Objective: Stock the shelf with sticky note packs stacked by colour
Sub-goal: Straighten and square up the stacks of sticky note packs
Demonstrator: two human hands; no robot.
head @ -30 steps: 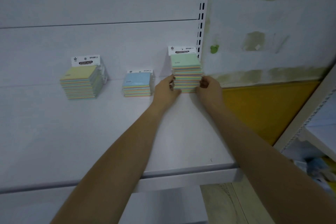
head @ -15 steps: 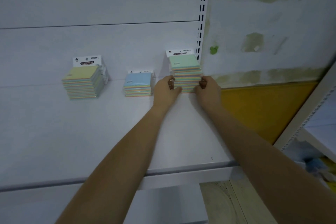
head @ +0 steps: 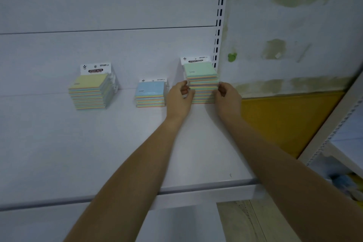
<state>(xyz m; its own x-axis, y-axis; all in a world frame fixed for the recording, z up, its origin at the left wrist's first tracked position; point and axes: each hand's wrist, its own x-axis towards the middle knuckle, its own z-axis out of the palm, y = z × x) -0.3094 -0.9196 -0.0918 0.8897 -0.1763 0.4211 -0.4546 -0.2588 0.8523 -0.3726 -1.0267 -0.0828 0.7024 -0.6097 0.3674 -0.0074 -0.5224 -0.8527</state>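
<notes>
Three stacks of sticky note packs stand along the back of the white shelf (head: 98, 153). The yellow-topped stack (head: 89, 92) is at the left, the shorter blue-topped stack (head: 150, 94) in the middle, and the tall green-topped stack (head: 201, 78) at the right beside the slotted upright. My left hand (head: 179, 98) presses the green stack's left side and my right hand (head: 227, 99) presses its right side, fingers curled against the packs. The lower front of that stack is partly hidden by my hands.
A slotted white upright (head: 220, 17) ends the shelf bay at the right. Beyond it are a stained wall (head: 294, 25) and a yellow panel (head: 279, 120). Another shelving unit (head: 337, 143) with blurred goods stands at the far right. The shelf's front lip (head: 206, 192) runs below my forearms.
Both hands have stayed on the sides of the green stack with only small shifts. The stack looks slightly straighter against the back panel.
</notes>
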